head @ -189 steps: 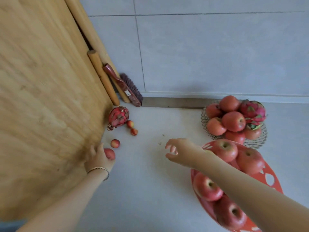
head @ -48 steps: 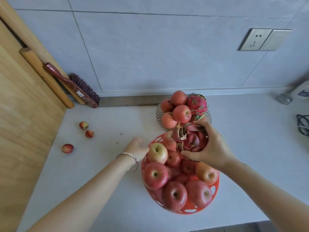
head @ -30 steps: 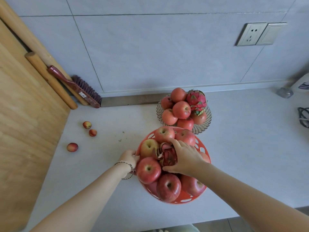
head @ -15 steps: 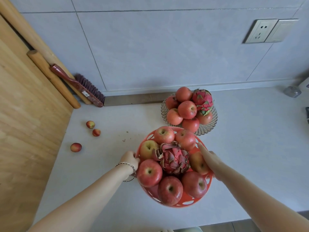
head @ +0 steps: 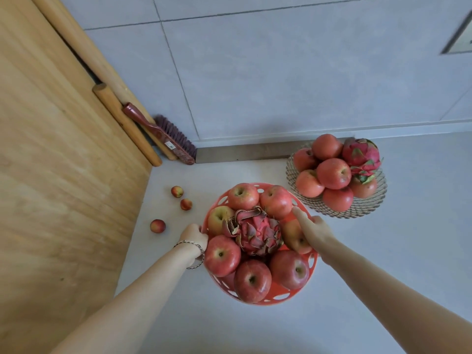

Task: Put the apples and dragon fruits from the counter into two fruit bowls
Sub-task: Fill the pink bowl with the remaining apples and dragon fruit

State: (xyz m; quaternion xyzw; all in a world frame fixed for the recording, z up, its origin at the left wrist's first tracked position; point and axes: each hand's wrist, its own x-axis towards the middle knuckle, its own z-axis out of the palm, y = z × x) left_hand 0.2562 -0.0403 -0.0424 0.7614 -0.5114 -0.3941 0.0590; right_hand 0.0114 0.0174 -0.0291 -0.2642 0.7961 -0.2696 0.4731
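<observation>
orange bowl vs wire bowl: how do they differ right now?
The orange bowl is solid plastic with cut-out holes; the wire bowl is pale open mesh. The orange bowl sits nearer the camera, the left hand and right hand at its sides; the wire bowl stands back by the wall, untouched. Both hold apples and one dragon fruit.

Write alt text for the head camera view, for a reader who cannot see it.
An orange bowl piled with apples and a dragon fruit sits on a grey counter; the left hand grips its left rim, the right hand touches its right side. A wire bowl of apples and another dragon fruit stands behind; three small fruits lie loose at left.
</observation>
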